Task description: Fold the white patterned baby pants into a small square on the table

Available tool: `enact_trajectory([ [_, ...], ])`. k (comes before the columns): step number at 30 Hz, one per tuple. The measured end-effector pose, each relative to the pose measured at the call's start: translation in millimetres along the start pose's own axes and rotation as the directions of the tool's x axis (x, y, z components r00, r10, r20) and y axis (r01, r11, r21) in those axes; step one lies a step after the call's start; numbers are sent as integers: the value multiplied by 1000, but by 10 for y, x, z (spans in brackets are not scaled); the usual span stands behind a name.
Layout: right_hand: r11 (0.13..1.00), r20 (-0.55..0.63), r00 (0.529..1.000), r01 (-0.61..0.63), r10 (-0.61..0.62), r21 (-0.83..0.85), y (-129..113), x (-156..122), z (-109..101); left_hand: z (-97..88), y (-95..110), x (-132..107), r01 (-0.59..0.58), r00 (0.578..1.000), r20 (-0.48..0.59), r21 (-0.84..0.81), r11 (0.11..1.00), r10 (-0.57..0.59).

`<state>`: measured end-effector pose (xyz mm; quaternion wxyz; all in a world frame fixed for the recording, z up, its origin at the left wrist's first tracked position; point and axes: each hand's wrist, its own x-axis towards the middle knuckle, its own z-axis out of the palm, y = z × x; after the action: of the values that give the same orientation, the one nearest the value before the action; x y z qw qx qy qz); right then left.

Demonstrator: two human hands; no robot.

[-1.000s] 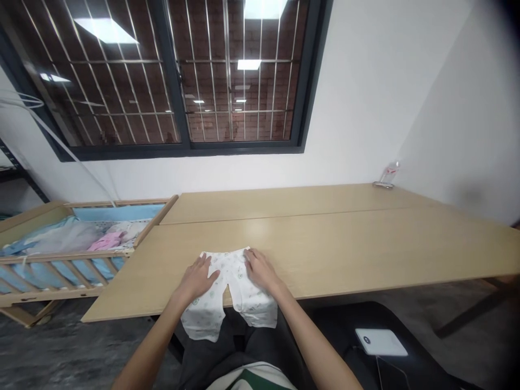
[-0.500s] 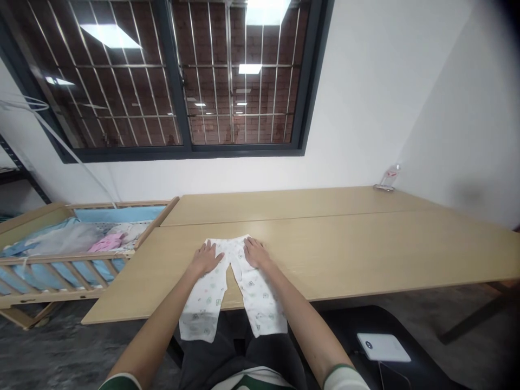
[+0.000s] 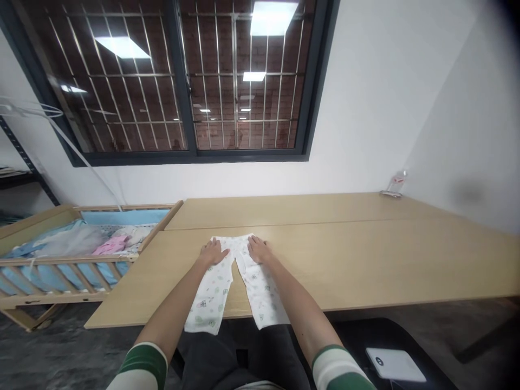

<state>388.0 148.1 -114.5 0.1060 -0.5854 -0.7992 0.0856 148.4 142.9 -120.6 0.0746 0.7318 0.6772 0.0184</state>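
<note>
A small pair of white pants (image 3: 211, 298) with a pale green and grey print lies spread on the wooden table (image 3: 345, 260). Its waist points to the window, and both leg hems hang slightly over the table's near edge. My left hand (image 3: 213, 253) rests flat on the waist's left side, fingers stretched out. On the opposite side of the waist, my right hand (image 3: 259, 250) presses down, also with its fingers extended. Parts of the waistband are hidden under the two hands. My right forearm covers some of the right leg's outer edge.
A wooden crib (image 3: 65, 262) with blue lining and a pink cloth (image 3: 110, 245) adjoins the table's left end. At the far right corner stands a clear bottle (image 3: 396, 183). A white phone (image 3: 395, 364) lies on a black seat beside my right leg.
The pants have slid away from me, farther onto the table, with less of the legs hanging over the edge. Both hands moved with them and my arms reach farther forward.
</note>
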Motion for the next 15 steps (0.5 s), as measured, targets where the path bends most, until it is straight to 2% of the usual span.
enact_trajectory([
  [9, 1000, 15, 1000, 25, -25, 2, 104, 7, -10, -40, 18, 110, 12, 1000, 17, -12, 1000, -12],
  [15, 999, 36, 999, -9, 8, 32, 96, 155, 15, -122, -19, 107, 12, 1000, 9, -33, 999, -11],
])
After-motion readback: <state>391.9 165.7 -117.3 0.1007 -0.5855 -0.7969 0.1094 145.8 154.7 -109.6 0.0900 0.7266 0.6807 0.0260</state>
